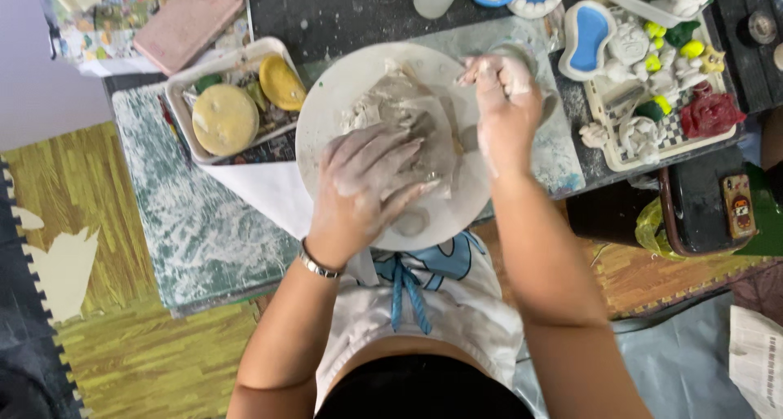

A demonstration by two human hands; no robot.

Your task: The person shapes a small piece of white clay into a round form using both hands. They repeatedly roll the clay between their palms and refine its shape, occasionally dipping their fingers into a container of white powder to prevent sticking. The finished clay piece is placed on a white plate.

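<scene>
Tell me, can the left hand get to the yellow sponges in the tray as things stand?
Probably yes. The left hand rests on the clay, and the tray of yellow sponges sits open just to its left with nothing between them.

Round board is set mid-table, clay lump on it. Left hand is laid on the lump's near side, right hand at its right edge. Tray of sponges sits left of board, phone behind it. Tray of figurines is placed right.

Dark table under a white-smeared mat, round white board, sponge tray and pink phone.
</scene>
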